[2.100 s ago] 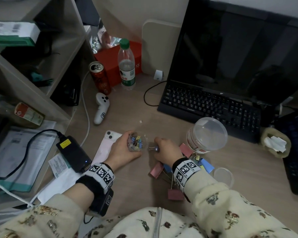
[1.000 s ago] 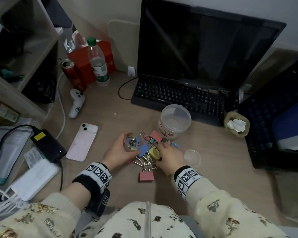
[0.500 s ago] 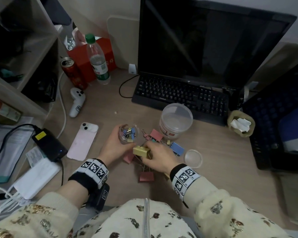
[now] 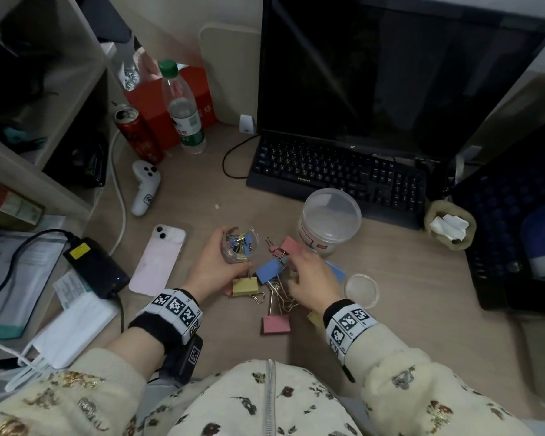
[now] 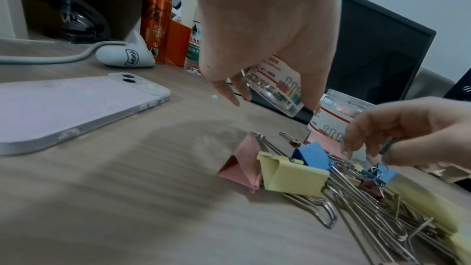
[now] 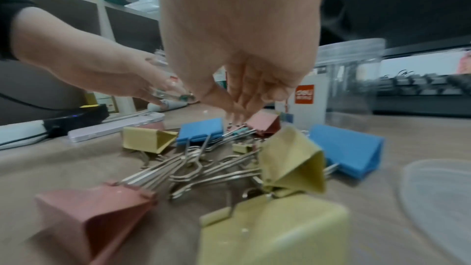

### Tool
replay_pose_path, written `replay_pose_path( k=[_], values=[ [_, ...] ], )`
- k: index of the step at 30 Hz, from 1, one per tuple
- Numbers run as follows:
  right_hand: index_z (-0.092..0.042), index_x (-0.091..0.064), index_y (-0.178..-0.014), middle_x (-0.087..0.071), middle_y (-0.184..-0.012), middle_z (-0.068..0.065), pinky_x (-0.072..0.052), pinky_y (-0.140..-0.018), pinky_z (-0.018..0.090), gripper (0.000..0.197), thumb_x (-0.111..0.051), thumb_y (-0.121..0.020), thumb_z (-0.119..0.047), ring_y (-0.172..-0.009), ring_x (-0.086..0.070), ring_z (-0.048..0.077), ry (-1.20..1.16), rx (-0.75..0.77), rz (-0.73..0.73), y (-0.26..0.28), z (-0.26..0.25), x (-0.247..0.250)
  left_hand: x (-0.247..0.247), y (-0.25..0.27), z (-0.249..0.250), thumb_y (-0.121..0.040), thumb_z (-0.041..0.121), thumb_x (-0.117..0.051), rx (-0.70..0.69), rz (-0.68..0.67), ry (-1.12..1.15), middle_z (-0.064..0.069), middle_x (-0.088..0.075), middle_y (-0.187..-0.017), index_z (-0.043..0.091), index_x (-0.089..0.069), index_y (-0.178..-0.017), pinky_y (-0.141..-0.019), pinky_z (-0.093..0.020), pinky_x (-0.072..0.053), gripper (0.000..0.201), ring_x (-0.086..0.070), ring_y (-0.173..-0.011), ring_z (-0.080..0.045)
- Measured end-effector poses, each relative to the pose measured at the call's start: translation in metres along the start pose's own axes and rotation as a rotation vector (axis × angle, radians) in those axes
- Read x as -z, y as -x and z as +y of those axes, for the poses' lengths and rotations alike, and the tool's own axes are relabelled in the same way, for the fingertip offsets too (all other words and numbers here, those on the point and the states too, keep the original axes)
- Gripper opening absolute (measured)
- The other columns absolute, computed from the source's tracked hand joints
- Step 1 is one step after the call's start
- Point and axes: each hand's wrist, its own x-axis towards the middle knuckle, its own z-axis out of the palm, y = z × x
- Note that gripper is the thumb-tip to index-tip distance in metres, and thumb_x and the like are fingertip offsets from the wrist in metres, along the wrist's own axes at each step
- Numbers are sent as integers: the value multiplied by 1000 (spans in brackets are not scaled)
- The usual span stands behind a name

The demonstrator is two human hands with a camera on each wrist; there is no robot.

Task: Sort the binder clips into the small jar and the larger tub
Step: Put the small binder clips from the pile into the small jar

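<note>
My left hand (image 4: 216, 265) grips the small clear jar (image 4: 238, 247), lifted a little off the desk, with several small coloured clips inside. The larger clear tub (image 4: 329, 221) stands just right of it, by the keyboard. Between them lies a pile of big binder clips: a yellow one (image 4: 245, 286), a blue one (image 4: 268, 271) and a pink one (image 4: 276, 324). My right hand (image 4: 309, 275) hovers over the pile, its fingers (image 6: 239, 96) straight and pointing down at the small clips beside a pink clip (image 6: 264, 123). It holds nothing that I can see.
A small round lid (image 4: 361, 289) lies right of the pile. A pink phone (image 4: 158, 259) and a black power brick (image 4: 96, 267) lie to the left. Keyboard (image 4: 337, 174) and monitor stand behind the tub; a can (image 4: 139, 133) and a bottle (image 4: 184, 111) at the back left.
Half a second ago my right hand held a big yellow clip. That clip now lies on the desk by my left wrist, and the right hand has moved right over the pile.
</note>
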Motion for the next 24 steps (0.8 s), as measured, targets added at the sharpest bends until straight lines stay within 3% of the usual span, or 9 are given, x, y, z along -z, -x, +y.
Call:
replay_pose_path(
  k=[2, 4, 7, 11, 17, 24],
  values=[
    [-17, -43, -138, -43, -141, 3, -36, -106, 37, 61, -61, -81, -20, -130, -37, 24, 50, -62, -78, -2, 10, 4, -1, -2, -2, -67, 18, -91, 5, -17, -17, 11, -62, -119, 21, -43, -137, -103, -33, -49, 85, -61, -110, -4],
    [-20, -41, -139, -42, -139, 1, -37, -104, 37, 66, -66, -78, -24, -129, -36, 23, 112, -55, -164, -3, 14, 3, 0, -4, -4, -66, 22, -92, 1, -27, -29, 10, -62, -120, 21, -43, -139, -104, -35, -49, 88, -61, -112, -6],
    [-22, -46, -132, -45, -128, 0, -42, -93, 35, 62, -70, -76, -25, -119, -44, 23, 208, -13, -160, -4, 10, -3, 1, -4, -3, -64, 27, -93, -12, -25, -59, 15, -60, -118, 22, -43, -138, -102, -31, -48, 90, -60, -111, -5],
    [-19, -51, -127, -46, -125, 2, -45, -86, 36, 54, -70, -76, -25, -111, -49, 25, 233, -24, -150, -8, 4, -8, 2, -4, 1, -64, 21, -93, -40, -36, -74, 24, -58, -108, 26, -46, -131, -98, -27, -48, 81, -58, -102, 5],
    [-14, -55, -121, -47, -126, 6, -39, -68, 32, 40, -61, -82, -15, -102, -56, 28, 249, 1, -148, -14, 8, -10, 5, -11, -3, -60, 31, -94, -69, -29, -143, 27, -58, -110, 41, -44, -123, -102, -39, -51, 81, -61, -110, -7],
    [-14, -66, -110, -61, -113, 5, -51, -80, 36, 26, -51, -88, -14, -97, -61, 26, 135, -11, -83, -16, 16, 2, 3, -18, -3, -59, 31, -94, -81, -37, -150, 16, -63, -115, 33, -48, -127, -100, -42, -52, 82, -63, -109, -9]
  ],
)
